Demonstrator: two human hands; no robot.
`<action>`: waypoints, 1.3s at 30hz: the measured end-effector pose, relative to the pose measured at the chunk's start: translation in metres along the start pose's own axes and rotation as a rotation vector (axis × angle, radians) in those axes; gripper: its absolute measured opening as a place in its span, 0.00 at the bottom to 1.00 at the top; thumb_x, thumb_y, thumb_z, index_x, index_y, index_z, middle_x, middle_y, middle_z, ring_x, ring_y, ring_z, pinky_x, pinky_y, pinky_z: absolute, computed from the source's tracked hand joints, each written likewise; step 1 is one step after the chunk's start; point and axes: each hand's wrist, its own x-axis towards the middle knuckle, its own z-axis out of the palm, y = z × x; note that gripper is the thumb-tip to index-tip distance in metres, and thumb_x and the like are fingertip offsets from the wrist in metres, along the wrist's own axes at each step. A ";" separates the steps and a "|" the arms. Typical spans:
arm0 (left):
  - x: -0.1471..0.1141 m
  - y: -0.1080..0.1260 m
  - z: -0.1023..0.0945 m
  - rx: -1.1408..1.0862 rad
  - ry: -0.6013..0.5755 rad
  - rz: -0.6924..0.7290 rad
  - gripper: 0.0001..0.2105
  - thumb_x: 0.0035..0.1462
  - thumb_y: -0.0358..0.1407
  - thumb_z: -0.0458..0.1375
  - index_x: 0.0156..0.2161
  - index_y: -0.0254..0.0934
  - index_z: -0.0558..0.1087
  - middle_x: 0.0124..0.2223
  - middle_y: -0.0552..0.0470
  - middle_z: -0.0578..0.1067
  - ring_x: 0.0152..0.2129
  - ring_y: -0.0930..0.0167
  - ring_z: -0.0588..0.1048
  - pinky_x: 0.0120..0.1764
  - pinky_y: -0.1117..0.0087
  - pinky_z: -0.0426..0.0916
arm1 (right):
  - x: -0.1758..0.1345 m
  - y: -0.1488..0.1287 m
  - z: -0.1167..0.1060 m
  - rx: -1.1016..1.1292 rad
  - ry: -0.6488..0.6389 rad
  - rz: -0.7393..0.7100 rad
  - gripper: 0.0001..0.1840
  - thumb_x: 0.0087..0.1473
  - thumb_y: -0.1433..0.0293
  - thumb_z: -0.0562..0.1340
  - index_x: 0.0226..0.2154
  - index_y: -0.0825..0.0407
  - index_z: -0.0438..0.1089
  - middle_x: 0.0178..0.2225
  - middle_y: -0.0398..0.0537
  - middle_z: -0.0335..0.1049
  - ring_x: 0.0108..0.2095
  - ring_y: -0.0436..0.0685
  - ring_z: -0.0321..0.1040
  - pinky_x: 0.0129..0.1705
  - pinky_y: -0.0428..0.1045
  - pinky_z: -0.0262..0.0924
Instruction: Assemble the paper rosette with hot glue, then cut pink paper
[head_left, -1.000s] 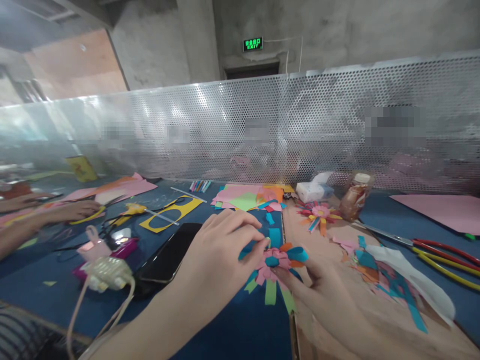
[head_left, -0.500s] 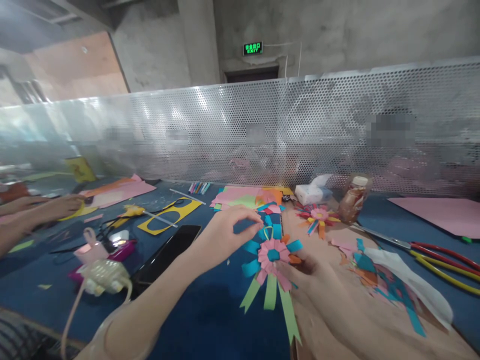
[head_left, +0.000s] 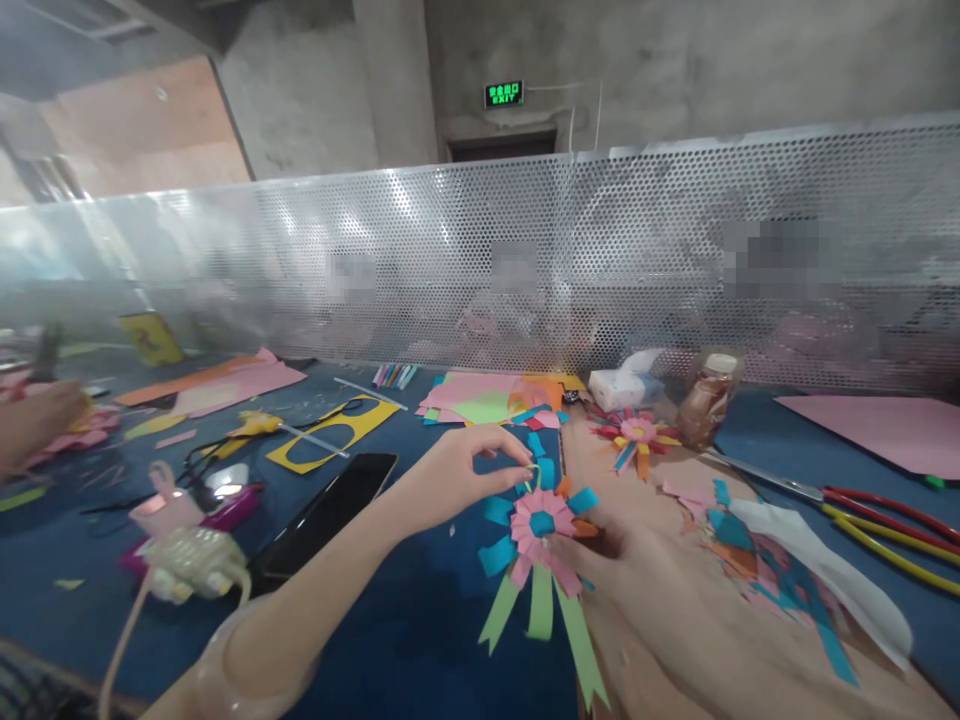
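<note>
A paper rosette [head_left: 523,538] hangs over the table edge of the cardboard, with a folded pink ring, a blue centre, blue and orange loops, and pale green tails. My right hand [head_left: 637,575] grips its lower right side, the thumb on the pink ring and the other fingers hidden behind. At the top, my left hand [head_left: 457,478] pinches a thin pale yellow-green loop [head_left: 532,476] between thumb and forefinger. Farther back on the cardboard lies a second paper rosette [head_left: 637,430] in pink, red, orange and blue.
Large scissors [head_left: 862,505], paper scraps [head_left: 750,560], a bottle [head_left: 707,405] and a tissue box [head_left: 622,388] are on the right. On the left lie a phone [head_left: 330,520], a yellow glue gun [head_left: 259,424] and a power plug cluster [head_left: 191,565]. Another person's hand [head_left: 45,425] is far left.
My left thumb and forefinger have come down and closed on the thin loop. The rosette has shifted slightly down and left in view. Another person's hand has moved toward the left edge.
</note>
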 end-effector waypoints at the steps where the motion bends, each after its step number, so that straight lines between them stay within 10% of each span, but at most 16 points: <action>1: 0.000 0.000 0.000 0.003 0.002 -0.003 0.05 0.51 0.35 0.57 0.35 0.41 0.73 0.40 0.54 0.74 0.38 0.72 0.71 0.42 0.68 0.64 | 0.000 0.000 0.000 -0.002 -0.004 0.000 0.13 0.43 0.60 0.60 0.24 0.53 0.67 0.22 0.42 0.68 0.27 0.51 0.65 0.28 0.44 0.58; 27: -0.002 -0.026 0.012 -0.295 0.183 -0.126 0.14 0.59 0.42 0.46 0.40 0.36 0.69 0.37 0.49 0.75 0.34 0.71 0.73 0.37 0.68 0.68 | 0.001 0.003 0.001 0.106 -0.032 -0.103 0.15 0.44 0.59 0.60 0.32 0.53 0.68 0.29 0.45 0.72 0.32 0.54 0.69 0.33 0.46 0.62; 39: -0.009 -0.020 0.028 -0.182 0.190 -0.011 0.04 0.50 0.35 0.56 0.28 0.36 0.69 0.39 0.50 0.73 0.38 0.70 0.71 0.42 0.67 0.66 | 0.003 0.015 0.010 -0.035 -0.084 -0.142 0.15 0.47 0.58 0.57 0.22 0.52 0.61 0.17 0.39 0.61 0.20 0.48 0.57 0.22 0.43 0.52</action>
